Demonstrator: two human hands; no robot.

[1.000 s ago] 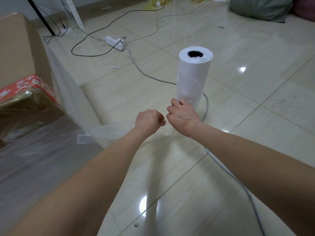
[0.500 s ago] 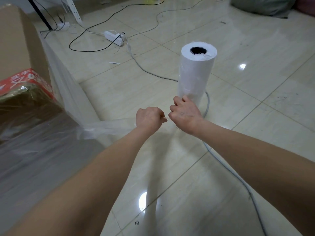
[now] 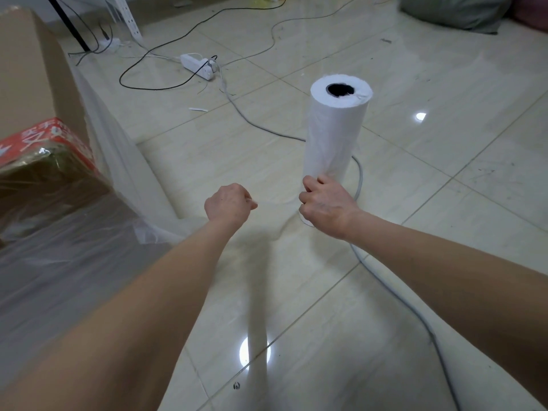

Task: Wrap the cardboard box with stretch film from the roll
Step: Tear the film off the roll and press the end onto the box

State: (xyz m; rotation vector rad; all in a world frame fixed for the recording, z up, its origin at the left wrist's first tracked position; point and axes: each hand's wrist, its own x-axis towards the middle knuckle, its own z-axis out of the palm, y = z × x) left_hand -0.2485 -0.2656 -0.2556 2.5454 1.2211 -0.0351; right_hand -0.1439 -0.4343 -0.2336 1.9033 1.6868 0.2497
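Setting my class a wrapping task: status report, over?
Left hand and right hand both gripping stretch film, right one against the roll foot. Cardboard box partly wrapped, film attached. Grey cable curling round the roll.

**Spare room turned packing corner, by the looks of it**

It's indoors, either a home or a small back room, can't tell which. The glossy cream tile floor (image 3: 444, 69) has ceiling lights reflected in it. A white power strip (image 3: 197, 66) lies right on the tiles, with a black cable (image 3: 148, 89) looping nearby and a grey cable (image 3: 360, 176) snaking past. There's a white perforated rail (image 3: 124, 16) and a stuffed grey-green sack (image 3: 453, 10) at the far edge. The big cardboard box (image 3: 26, 69) and upright roll of stretch film (image 3: 338, 129) say packing.
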